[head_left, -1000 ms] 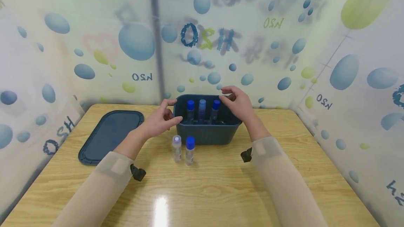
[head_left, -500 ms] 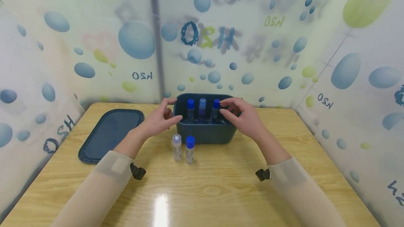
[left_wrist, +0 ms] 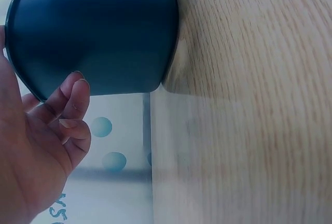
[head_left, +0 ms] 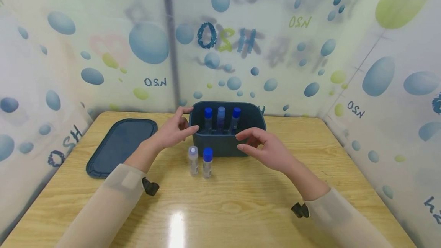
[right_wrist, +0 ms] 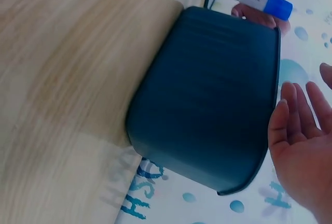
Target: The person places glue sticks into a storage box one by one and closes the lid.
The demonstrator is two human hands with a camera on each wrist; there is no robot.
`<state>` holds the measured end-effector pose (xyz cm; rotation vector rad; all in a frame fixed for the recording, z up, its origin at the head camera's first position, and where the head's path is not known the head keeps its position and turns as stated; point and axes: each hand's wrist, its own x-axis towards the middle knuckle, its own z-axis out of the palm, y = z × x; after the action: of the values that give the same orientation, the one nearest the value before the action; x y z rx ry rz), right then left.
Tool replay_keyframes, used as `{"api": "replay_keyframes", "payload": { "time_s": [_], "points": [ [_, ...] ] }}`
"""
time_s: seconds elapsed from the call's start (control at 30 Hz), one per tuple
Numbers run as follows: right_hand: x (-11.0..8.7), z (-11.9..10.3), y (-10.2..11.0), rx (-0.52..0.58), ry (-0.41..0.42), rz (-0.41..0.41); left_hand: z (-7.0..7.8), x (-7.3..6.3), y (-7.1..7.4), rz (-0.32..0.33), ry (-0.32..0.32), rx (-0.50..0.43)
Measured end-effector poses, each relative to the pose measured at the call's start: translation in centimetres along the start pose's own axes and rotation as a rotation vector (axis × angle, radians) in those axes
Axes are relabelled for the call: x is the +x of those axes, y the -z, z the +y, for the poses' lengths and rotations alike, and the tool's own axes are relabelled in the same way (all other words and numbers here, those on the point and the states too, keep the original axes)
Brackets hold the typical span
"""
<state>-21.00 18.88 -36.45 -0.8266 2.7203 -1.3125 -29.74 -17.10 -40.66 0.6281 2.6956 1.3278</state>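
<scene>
The premises present as a screened booth. From where I stand, a wood-grain table [head_left: 237, 211] is bounded on three sides by printed sheets [head_left: 272, 64] bearing blue and green ovals and mirrored lettering. Wider setting: undetermined.

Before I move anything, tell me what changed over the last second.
The right hand moved toward the person, from the far rim of the dark blue bin to its near side, holding nothing visible. The left hand, bin, lid and bottles stayed put.

Head view looks forward and down; wrist views (close, tilted) share the bin [head_left: 224, 146].
</scene>
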Motion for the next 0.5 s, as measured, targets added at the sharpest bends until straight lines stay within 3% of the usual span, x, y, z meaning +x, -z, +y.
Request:
{"api": "replay_keyframes", "payload": {
  "time_s": [0.5],
  "points": [
    [1.7, -1.0, -4.2, 0.125, 0.04, -0.189, 0.2, -0.1, -0.1, 0.005, 0.01, 0.002]
  ]
}}
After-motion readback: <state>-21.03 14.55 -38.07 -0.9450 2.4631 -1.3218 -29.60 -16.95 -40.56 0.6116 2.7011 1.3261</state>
